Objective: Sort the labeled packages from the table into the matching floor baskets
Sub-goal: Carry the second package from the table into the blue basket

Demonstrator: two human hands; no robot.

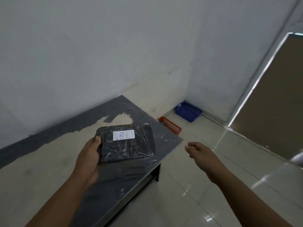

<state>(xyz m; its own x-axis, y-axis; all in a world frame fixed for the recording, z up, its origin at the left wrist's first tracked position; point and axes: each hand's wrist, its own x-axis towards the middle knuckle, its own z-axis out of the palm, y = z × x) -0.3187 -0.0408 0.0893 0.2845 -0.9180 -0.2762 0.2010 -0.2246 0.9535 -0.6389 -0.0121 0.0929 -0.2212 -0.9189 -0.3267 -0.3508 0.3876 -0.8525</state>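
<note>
A flat black package [127, 146] wrapped in shiny film carries a white label marked "B1". My left hand [89, 157] grips its left end from below, thumb on top, and holds it above the table [49, 161]. My right hand [199, 153] hangs over the floor past the table's right edge, fingers loosely apart and holding nothing. On the floor in the far corner stands a blue basket [188, 111]. A red basket [170, 124] lies nearer, partly hidden behind the table's corner.
The table top is worn, with dark grey paint along the back and right side. White walls meet in the corner behind the baskets. A brown door [270, 104] with a metal frame is on the right. The floor is glossy pale tile.
</note>
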